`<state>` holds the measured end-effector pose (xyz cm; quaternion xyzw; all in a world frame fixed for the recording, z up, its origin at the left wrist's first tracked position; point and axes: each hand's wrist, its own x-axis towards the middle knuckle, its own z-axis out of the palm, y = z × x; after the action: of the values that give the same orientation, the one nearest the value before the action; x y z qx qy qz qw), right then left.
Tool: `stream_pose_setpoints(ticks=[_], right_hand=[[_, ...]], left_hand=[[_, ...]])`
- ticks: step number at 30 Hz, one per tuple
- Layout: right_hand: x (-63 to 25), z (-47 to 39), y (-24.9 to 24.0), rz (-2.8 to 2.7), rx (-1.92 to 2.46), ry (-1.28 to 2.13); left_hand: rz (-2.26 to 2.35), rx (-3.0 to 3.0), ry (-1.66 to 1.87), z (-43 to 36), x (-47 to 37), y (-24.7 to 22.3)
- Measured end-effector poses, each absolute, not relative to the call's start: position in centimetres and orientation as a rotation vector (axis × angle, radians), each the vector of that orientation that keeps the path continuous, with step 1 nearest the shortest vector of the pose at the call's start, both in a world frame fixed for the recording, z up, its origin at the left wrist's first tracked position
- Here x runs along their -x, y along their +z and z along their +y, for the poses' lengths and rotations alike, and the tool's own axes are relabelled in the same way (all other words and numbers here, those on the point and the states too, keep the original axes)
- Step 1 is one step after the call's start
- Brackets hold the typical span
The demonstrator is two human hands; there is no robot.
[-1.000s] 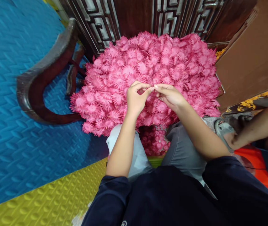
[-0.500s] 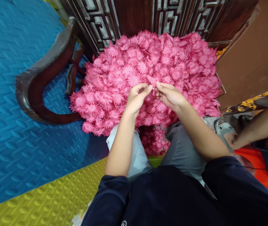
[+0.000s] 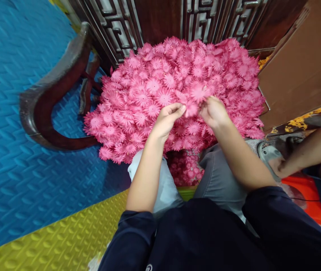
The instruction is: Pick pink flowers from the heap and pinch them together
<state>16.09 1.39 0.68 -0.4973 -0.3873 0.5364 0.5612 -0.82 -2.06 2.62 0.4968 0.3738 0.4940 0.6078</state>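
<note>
Seen from above: left hand [image 3: 164, 120] and right hand [image 3: 214, 111] pinched, apparently on one pink flower [image 3: 192, 109], over a heaped pile of pink flowers [image 3: 155, 82]. Dark wooden chair [image 3: 50, 98] at left, carved screen [image 3: 121, 22] behind, another person's arm [image 3: 304, 154] at right.

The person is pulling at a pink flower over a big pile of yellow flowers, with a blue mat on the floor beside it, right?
Not quite. The head view shows the pile of flowers is pink, not yellow. The rest holds: the left hand and right hand pinch a pink flower between them above it, and a blue mat lies beside the pile.
</note>
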Motion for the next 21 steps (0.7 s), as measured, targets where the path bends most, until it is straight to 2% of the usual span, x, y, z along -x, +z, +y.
stream_pose_setpoints(ticks=[4, 7, 10, 14, 21], right_hand=[[-18.5, 2.1, 1.1, -0.997, 1.206, 1.156], [-18.0, 1.4, 1.7, -1.053, 1.177, 1.236], [-16.3, 0.6, 1.8, -1.059, 1.156, 1.334], [-14.6, 0.1, 1.6, -1.046, 1.129, 1.416], [-13.9, -0.8, 2.8, -0.993, 1.020, 1.569]], left_hand=[[1.153, -1.223, 1.497, -1.9, 1.5, 2.6], [1.486, -1.272, 1.897, -1.7, 1.9, 2.5], [1.594, -1.253, 2.050, -1.8, 1.9, 2.2], [1.557, -1.294, 1.963, -2.1, 1.0, 2.1], [1.225, -1.519, 1.585, -2.3, 0.2, 2.2]])
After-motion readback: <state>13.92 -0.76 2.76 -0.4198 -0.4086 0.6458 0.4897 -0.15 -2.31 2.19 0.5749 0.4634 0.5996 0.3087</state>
